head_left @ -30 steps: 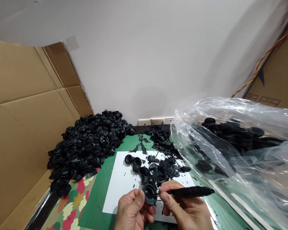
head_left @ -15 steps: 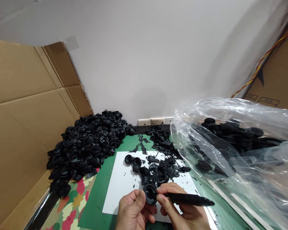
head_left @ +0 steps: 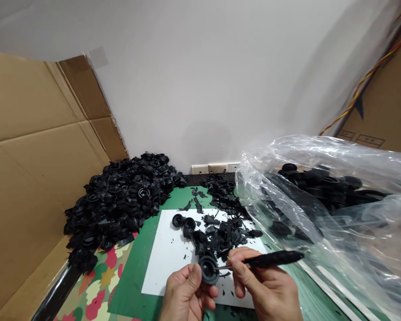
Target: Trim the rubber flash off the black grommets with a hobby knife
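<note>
Pinched between the thumb and fingers of my left hand (head_left: 187,290) is a round black rubber part (head_left: 208,270), its ringed opening turned up toward me. My right hand (head_left: 259,283) grips a pen-shaped tool with a thick black handle (head_left: 274,258). The tool's thin metal tip reaches the inside of the part's rim; its exact end is too small to make out. Just beyond the part, black rubber scraps (head_left: 229,234) and a few similar round pieces (head_left: 184,221) lie on a white sheet (head_left: 157,267).
A large heap of black rubber parts (head_left: 120,200) lies at the left against a cardboard panel (head_left: 36,147). At the right, a clear plastic bag (head_left: 307,227) holds more black parts. Green mat (head_left: 128,285) lies under the sheet. Wall sockets (head_left: 217,168) are at the back.
My right hand has drawn the tool a little to the right, so its metal tip now shows. A thin black sliver appears beside the part. My left hand stays nearly in place.
</note>
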Demonstrator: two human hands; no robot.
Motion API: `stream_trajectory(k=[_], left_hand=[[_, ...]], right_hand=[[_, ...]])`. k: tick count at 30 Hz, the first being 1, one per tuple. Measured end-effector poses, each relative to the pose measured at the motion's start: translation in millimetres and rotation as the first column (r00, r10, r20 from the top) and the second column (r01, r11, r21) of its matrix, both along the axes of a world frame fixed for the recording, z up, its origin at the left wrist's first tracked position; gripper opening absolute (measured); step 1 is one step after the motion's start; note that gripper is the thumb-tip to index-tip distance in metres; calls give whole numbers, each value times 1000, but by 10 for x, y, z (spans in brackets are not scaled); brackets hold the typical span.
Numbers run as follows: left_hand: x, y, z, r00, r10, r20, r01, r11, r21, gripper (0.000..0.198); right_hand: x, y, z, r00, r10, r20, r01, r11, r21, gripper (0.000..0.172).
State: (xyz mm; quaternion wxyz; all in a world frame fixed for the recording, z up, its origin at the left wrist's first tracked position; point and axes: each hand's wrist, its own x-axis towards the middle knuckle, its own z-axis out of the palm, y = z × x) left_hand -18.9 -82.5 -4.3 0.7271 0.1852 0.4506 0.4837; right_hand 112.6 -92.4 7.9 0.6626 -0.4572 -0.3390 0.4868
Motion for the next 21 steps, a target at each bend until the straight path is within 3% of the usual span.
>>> stream_trajectory(k=[6,11,21], left_hand=[[-22,-1,-60,999,-32,38,30,999,46,32],[-23,0,-141,998,-58,29,56,997,57,34],[-36,-34,-9,1000,-24,6,24,997,70,29]], right_hand=[[-13,-28,-101,986,-27,166,-4,983,182,10],[43,16,-175,910,-38,414,-130,920,371,6],[4,27,-294,919,20,394,-182,907,379,8]])
